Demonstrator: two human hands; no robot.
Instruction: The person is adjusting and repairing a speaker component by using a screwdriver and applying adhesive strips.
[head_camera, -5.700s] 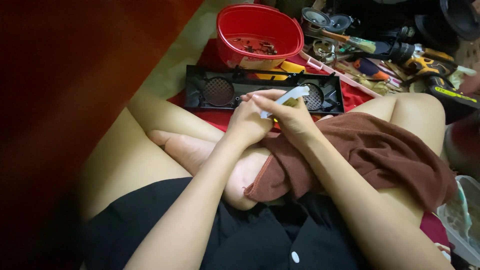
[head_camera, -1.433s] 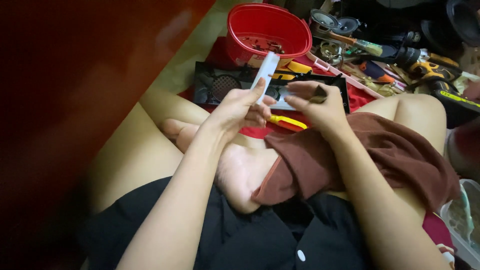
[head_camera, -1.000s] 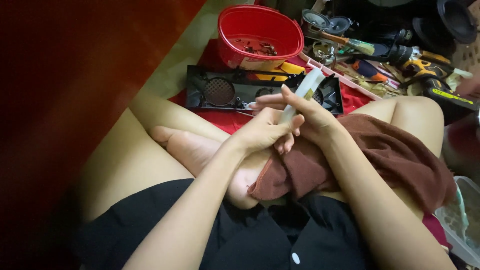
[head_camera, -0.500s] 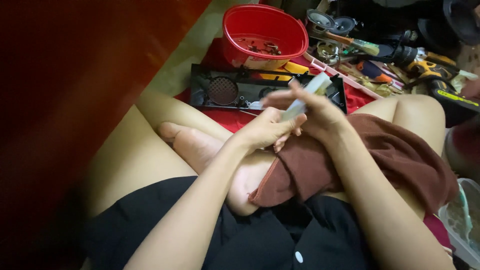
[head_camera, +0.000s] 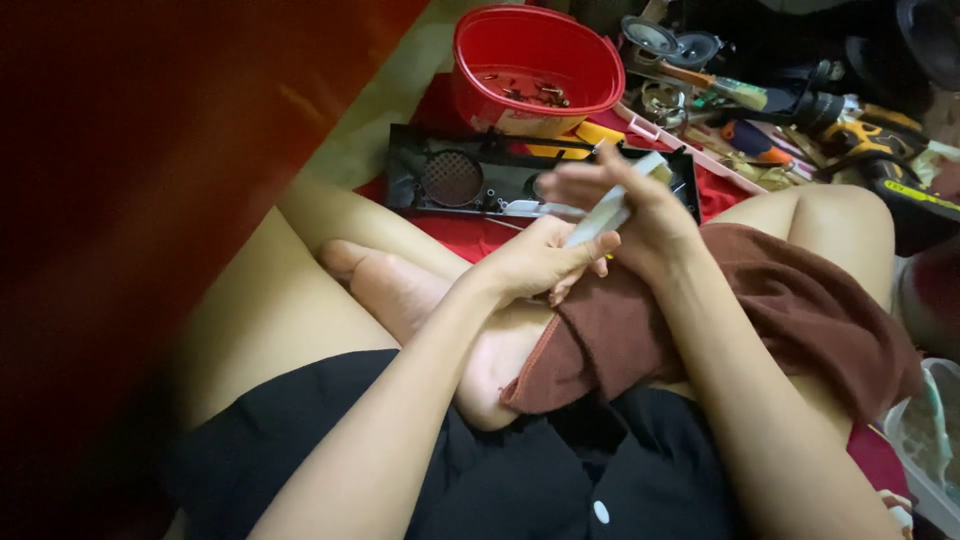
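I sit cross-legged on the floor. My left hand (head_camera: 535, 262) grips the lower end of a slim white tube-shaped object (head_camera: 615, 205). My right hand (head_camera: 630, 205) curls over its upper end, fingers spread towards the left. Both hands hover above my bare foot (head_camera: 400, 290) and a brown cloth (head_camera: 790, 310) draped over my right thigh. What exactly the white object is stays unclear.
A black plastic panel with round grilles (head_camera: 450, 180) lies on a red mat ahead. Behind it stands a red bowl (head_camera: 535, 65) holding small screws. Speakers, a brush and assorted tools (head_camera: 790, 110) clutter the far right. A dark reddish surface (head_camera: 150, 150) fills the left.
The hands came together from holding the white object apart 1.4 s ago, and have stayed joined on it, shifting slightly while the view drifted.
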